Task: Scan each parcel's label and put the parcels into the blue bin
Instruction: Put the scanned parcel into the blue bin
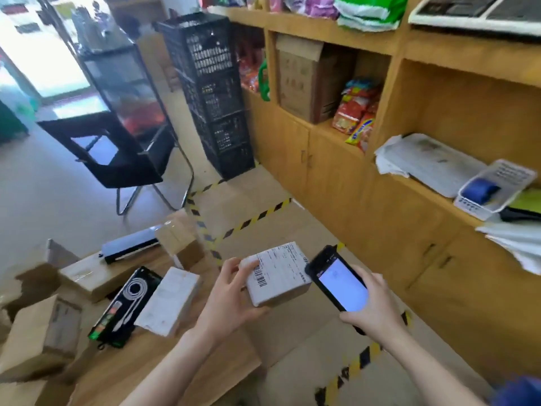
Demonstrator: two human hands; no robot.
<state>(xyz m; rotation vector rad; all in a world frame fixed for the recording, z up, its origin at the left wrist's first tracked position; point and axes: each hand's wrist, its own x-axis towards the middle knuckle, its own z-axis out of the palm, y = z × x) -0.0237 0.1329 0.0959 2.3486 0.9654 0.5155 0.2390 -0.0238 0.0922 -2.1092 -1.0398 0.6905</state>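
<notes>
I counted one small label-covered cardboard parcel [278, 276], one black handheld scanner [339, 284], at least three brown cardboard boxes [41, 332] on my wooden desk [117, 370], one white flat box [171, 300], one black cable pack [126, 306].

A small brown parcel [278, 284], white barcode label [282, 265] facing up, is held tilted in mid-air; a black scanner [336, 284], screen lit, points at it from 3 o'clock; other parcels [87, 278] lie at 9 o'clock

Parcels [96, 276] crowd the table [152, 358] (left); floor [263, 197] ahead open.
</notes>
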